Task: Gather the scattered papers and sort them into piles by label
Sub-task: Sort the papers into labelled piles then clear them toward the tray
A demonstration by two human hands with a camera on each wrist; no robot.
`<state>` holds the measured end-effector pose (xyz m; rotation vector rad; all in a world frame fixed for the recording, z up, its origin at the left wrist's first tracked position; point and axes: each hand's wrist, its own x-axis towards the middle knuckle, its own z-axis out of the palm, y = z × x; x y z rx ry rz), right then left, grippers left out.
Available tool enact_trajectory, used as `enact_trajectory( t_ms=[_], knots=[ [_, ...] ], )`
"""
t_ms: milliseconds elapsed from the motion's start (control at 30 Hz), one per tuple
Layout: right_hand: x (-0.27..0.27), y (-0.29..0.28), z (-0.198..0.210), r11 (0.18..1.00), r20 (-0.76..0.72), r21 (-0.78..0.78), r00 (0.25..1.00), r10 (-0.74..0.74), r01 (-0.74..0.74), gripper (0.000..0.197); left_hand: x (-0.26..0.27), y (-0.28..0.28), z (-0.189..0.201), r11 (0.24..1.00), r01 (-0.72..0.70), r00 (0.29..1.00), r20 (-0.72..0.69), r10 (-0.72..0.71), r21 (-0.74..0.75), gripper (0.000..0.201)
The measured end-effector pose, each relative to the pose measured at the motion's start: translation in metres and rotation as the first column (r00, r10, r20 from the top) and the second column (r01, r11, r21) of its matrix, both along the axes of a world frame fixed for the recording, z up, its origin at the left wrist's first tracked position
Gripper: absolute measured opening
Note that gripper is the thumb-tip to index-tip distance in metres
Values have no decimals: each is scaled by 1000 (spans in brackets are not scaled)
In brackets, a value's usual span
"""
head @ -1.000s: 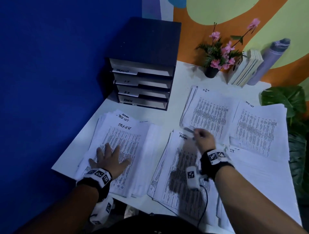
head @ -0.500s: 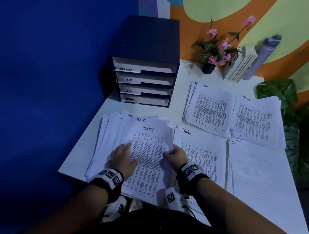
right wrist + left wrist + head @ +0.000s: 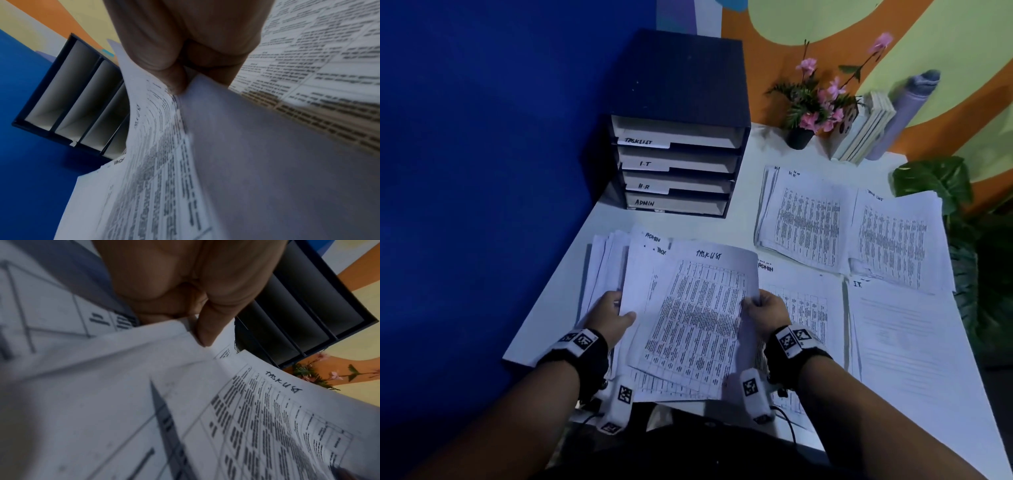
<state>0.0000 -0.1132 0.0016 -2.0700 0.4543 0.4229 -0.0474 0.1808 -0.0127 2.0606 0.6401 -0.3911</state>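
Observation:
A printed sheet headed TASK LIST [image 3: 695, 318] [image 3: 267, 426] [image 3: 156, 162] is lifted above the unsorted stack [image 3: 606, 270] at the table's front left. My right hand [image 3: 763, 310] [image 3: 185, 68] pinches its right edge. My left hand [image 3: 609, 313] [image 3: 197, 318] pinches the left edge of the sheet just beneath it. Four sorted piles lie to the right: ADMIN [image 3: 801, 308], I.T [image 3: 907, 346], H.R [image 3: 808, 222] and a task list pile [image 3: 897, 240].
A dark file rack [image 3: 678, 126] with trays labelled TASK LIST, I.T, H.R and ADMIN stands at the back left against the blue wall. A flower pot [image 3: 799, 137], upright books [image 3: 866, 130] and a grey bottle [image 3: 907, 113] line the back. A leafy plant [image 3: 935, 181] stands at the right.
My right hand left the ADMIN pile, crossed to the unsorted stack and took the top task list sheet. My left hand went from lying flat on the stack to pinching paper. The sheet has lifted.

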Motion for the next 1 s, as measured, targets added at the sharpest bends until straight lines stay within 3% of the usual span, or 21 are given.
enact_trajectory(
  t_ms=[100,333,467,600,833,1000],
  knots=[
    [-4,-9,4,996,19,-75,999,-48,49,20,-1,3,-4,1000,-2,1000,1,2,-31,51],
    [-8,-8,0,995,-19,24,995,-95,96,12,2,-10,6,985,-27,991,123,49,-173,38],
    [-5,-12,-1,987,14,29,988,-156,155,7,3,-3,4,994,-29,991,128,42,-102,26],
    [-5,-27,-4,976,-2,52,977,-213,213,11,4,-3,8,999,-46,993,104,49,-26,28],
    [-8,-36,-4,928,0,239,956,-294,286,14,4,-6,12,989,-138,982,125,144,-56,31],
    [-10,-28,-5,820,-82,458,935,-345,343,24,5,-13,21,987,-129,977,160,144,-99,33]
  ],
)
